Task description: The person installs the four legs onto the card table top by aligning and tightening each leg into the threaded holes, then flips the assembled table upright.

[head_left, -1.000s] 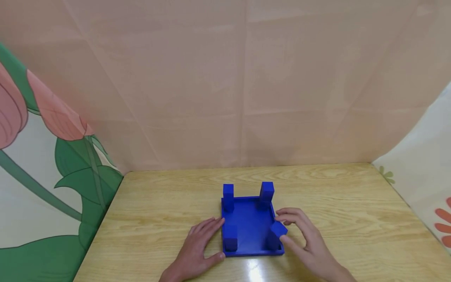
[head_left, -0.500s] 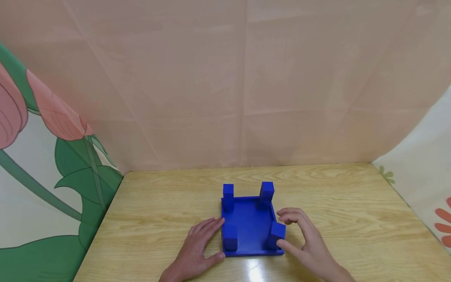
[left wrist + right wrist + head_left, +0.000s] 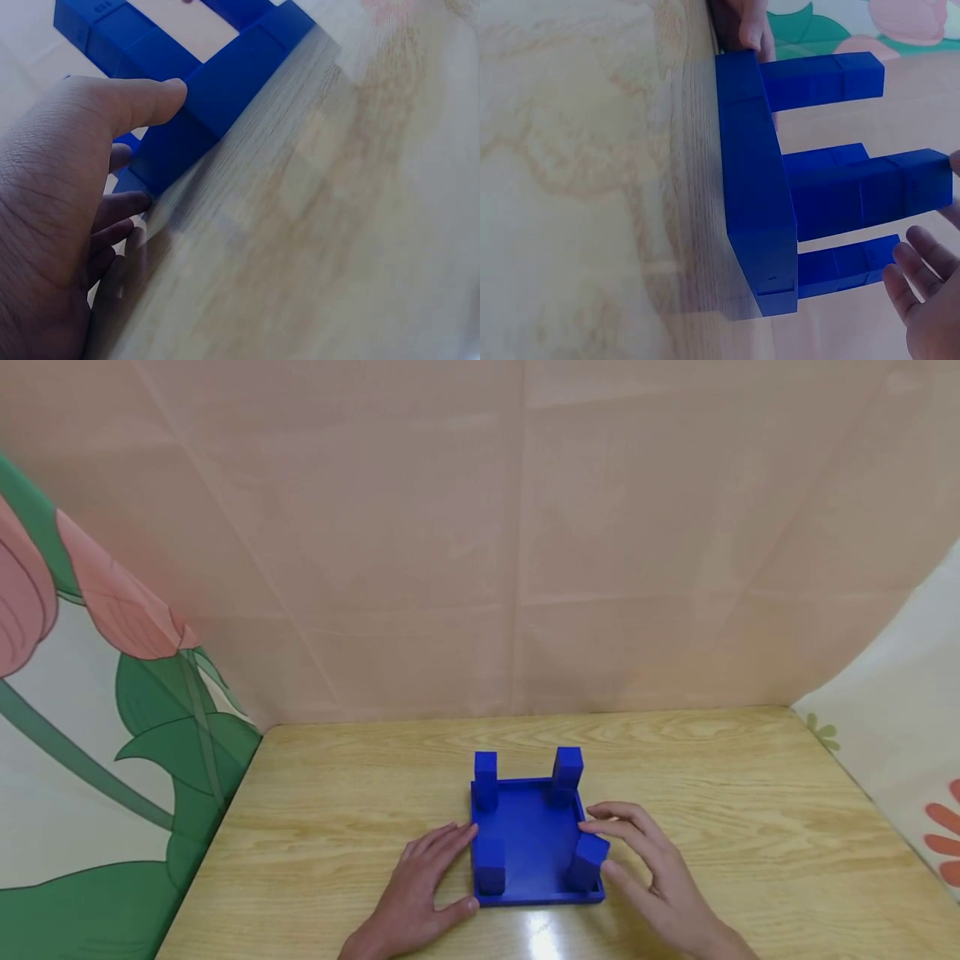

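A blue square base (image 3: 534, 847) with a low rim lies on the table, one upright post at each corner. My left hand (image 3: 411, 893) rests beside it, fingertips touching its left side and thumb at the near left corner. In the left wrist view its thumb (image 3: 154, 101) lies along the base's side wall. The near right post (image 3: 588, 862) stands turned at an angle to the rim. My right hand (image 3: 663, 881) pinches its top, index finger behind and thumb at the right. In the right wrist view, this post (image 3: 870, 193) shows dividing lines along its length.
The base sits on a wood-grain table (image 3: 352, 810). A plain pinkish cloth (image 3: 510, 543) hangs behind the table's far edge. Flower-printed cloth (image 3: 168, 727) borders the left side, and a pale printed cloth (image 3: 892, 693) borders the right.
The near right post has turned back and forth: angled, then nearer square, now angled again. My right index finger has come in against it and the thumb has shifted right. My left hand stays still.
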`<state>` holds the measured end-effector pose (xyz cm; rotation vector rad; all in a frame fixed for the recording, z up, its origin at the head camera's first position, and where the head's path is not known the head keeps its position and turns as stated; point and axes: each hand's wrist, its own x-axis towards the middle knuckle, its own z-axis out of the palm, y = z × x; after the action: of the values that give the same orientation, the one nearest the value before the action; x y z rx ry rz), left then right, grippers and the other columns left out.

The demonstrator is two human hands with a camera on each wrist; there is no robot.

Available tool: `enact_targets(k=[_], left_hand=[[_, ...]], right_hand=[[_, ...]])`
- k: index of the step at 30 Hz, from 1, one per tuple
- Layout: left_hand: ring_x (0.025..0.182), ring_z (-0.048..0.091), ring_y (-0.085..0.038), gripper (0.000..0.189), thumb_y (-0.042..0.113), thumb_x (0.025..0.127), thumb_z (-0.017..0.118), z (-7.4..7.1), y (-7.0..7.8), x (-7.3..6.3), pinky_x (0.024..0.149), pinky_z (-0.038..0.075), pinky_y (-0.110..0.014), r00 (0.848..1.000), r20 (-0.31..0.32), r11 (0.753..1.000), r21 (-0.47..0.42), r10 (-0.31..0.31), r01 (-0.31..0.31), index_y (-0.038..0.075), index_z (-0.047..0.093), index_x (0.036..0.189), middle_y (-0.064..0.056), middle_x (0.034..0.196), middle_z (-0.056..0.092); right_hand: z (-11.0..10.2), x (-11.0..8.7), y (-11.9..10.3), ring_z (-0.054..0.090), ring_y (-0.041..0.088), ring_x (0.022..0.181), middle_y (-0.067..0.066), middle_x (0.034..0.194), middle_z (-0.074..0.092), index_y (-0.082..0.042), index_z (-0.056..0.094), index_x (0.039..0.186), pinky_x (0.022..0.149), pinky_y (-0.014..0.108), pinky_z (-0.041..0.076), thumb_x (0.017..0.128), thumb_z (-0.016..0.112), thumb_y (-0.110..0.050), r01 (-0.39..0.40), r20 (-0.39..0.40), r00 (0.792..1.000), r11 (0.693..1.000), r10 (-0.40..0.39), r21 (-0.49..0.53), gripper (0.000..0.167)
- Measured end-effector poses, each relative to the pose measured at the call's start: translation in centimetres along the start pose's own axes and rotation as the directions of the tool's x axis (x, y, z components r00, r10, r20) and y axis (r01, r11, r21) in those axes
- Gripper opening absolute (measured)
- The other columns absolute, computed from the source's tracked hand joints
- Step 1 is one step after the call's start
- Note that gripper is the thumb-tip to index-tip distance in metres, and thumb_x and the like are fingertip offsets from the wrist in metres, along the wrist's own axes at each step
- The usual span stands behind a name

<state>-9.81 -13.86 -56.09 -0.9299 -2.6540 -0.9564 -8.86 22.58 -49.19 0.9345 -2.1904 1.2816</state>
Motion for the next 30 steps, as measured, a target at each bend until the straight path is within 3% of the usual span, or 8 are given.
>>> enact_targets(k=[4,10,17,19,22,25,30], left_hand=[[0.153,0.051,-0.031,0.082,0.062,0.104,0.066,-0.03,-0.01,-0.03,0.115,0.046,-0.066,1.0,0.0,1.0,0.001,0.0,0.0,0.024,0.043,0.173,0.004,0.171,0.052],[0.153,0.051,-0.032,0.081,0.065,0.105,0.063,-0.18,0.21,0.04,0.115,0.047,-0.066,1.0,0.006,1.0,0.003,-0.001,0.001,0.023,0.044,0.172,0.004,0.171,0.052],[0.154,0.05,-0.032,0.082,0.064,0.104,0.065,-0.2,0.23,0.12,0.116,0.046,-0.066,1.0,0.016,1.0,-0.006,-0.015,0.015,0.023,0.044,0.172,0.004,0.171,0.051],[0.154,0.05,-0.032,0.082,0.065,0.104,0.064,-0.14,0.17,0.14,0.116,0.045,-0.066,1.0,0.019,1.0,-0.01,-0.018,0.018,0.024,0.044,0.172,0.004,0.171,0.051],[0.153,0.05,-0.032,0.082,0.066,0.105,0.063,-0.1,0.11,0.17,0.116,0.046,-0.066,1.0,0.015,1.0,-0.004,-0.011,0.011,0.023,0.044,0.172,0.004,0.171,0.052],[0.153,0.051,-0.032,0.082,0.067,0.105,0.062,-0.09,0.09,0.18,0.115,0.046,-0.066,1.0,0.013,1.0,0.002,-0.006,0.006,0.024,0.043,0.172,0.004,0.17,0.052],[0.152,0.051,-0.032,0.082,0.066,0.104,0.063,-0.14,0.15,0.1,0.115,0.046,-0.066,1.0,0.014,1.0,-0.003,-0.01,0.01,0.024,0.044,0.172,0.003,0.17,0.053]], right_hand=[[0.05,0.14,-0.06,0.061,0.016,0.135,0.011,0.141,0.066,-0.008,0.071,0.134,0.119,0.016,0.042,0.081,0.082,0.015,-0.021,-0.027,0.999,1.0,0.021,0.003,0.059],[0.17,0.14,-0.39,0.061,0.009,0.132,0.005,0.136,0.067,-0.011,0.066,0.118,0.117,0.013,0.042,0.077,0.089,0.015,-0.121,-0.046,0.992,0.992,0.12,-0.022,0.054],[0.22,0.05,-0.21,0.06,0.007,0.132,0.008,0.134,0.068,-0.007,0.065,0.117,0.117,0.013,0.041,0.076,0.093,0.008,-0.091,-0.06,0.994,0.995,0.088,-0.046,0.052],[0.18,0.03,-0.04,0.06,0.008,0.133,0.011,0.135,0.068,-0.003,0.066,0.125,0.116,0.014,0.042,0.081,0.09,0.006,-0.054,-0.058,0.997,0.998,0.053,-0.027,0.05],[0.17,-0.04,0.21,0.058,0.013,0.137,0.016,0.139,0.066,0.003,0.066,0.139,0.117,0.018,0.042,0.094,0.073,0.01,0.02,-0.038,0.999,1.0,-0.02,0.004,0.046],[0.17,-0.14,0.24,0.056,0.018,0.138,0.016,0.143,0.063,0.001,0.067,0.145,0.119,0.019,0.04,0.099,0.056,0.014,0.054,-0.004,0.999,0.998,-0.054,0.017,0.049],[0.15,-0.13,0.25,0.055,0.02,0.139,0.013,0.146,0.062,-0.006,0.071,0.143,0.119,0.019,0.039,0.099,0.058,0.013,0.06,0.022,0.998,0.998,-0.06,0.009,0.05]])
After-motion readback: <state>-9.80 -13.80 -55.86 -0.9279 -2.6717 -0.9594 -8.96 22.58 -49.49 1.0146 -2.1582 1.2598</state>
